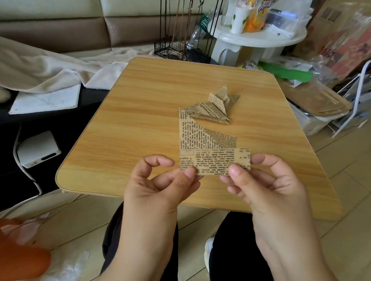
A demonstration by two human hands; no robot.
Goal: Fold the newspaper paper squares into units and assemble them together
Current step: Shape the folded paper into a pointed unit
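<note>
A newspaper-print paper square point(210, 152) is held above the near part of the wooden table point(137, 125), its lower edge folded up into a band. My left hand point(158, 183) pinches the band's left end between thumb and fingers. My right hand point(263, 179) pinches its right end. Farther back on the table lie folded newspaper units point(213, 108), joined into a pointed, winged shape. The held paper's upper left corner overlaps the view of that shape.
A sofa with a beige blanket point(51, 67) is at the left. A white box with a cable point(37, 149) sits on the dark surface. Behind the table stand a black wire rack point(181, 48) and a white round stand point(259, 39). Plastic clutter fills the right.
</note>
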